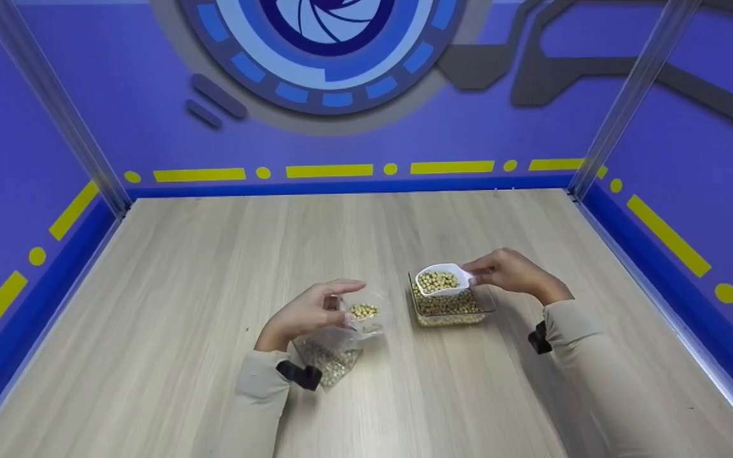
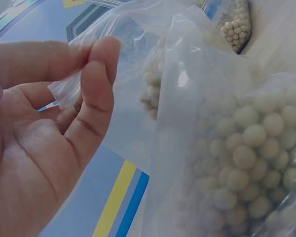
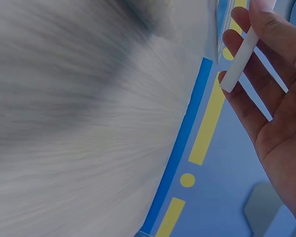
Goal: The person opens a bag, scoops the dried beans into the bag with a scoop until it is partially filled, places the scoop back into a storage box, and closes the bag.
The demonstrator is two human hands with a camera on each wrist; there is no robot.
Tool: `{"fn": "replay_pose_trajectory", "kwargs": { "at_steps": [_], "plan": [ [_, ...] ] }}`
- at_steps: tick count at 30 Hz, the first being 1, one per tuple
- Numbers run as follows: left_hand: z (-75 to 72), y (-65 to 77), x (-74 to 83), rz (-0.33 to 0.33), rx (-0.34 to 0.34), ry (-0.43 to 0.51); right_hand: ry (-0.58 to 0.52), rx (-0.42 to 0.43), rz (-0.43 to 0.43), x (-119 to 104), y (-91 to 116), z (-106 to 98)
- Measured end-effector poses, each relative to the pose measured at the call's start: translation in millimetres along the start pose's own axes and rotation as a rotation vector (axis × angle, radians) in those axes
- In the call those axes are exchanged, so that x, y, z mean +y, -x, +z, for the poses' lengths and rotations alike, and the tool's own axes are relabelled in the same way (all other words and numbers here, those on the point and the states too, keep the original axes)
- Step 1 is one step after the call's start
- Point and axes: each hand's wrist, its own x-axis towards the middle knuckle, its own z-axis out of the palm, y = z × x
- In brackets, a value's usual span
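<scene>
My left hand pinches the mouth of a clear plastic zip bag between thumb and fingers. Round, pale yellow beans fill its lower part, and more show at the open mouth. In the left wrist view, the bag's edge runs in between the fingers. To the right, my right hand grips the handle of a white scoop heaped with the same beans. The scoop overlaps the far side of a clear rectangular container holding beans. In the right wrist view only the scoop's white handle shows.
Both hands work over a light wood-grain table. Blue and purple panels with yellow markings stand along its back and both sides. A dark strap sits at the left wrist, another strap at the right.
</scene>
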Motion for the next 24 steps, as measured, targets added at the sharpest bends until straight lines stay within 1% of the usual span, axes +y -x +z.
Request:
{"fn": "replay_pose_trajectory", "kwargs": {
  "at_steps": [7, 15, 24],
  "plan": [
    [-0.5, -0.1, -0.4, -0.002, 0.003, -0.012, 0.004, 0.007, -0.011, -6.6, -3.9, 1.2],
    [-2.0, 0.7, 0.2, 0.034, -0.008, -0.003, -0.003, 0.001, -0.031, -13.0, -7.5, 5.1],
    [-1.9, 0.4, 0.1, 0.035, -0.009, -0.004, 0.008, 0.004, -0.104, -23.6, -12.4, 8.0]
  ]
}}
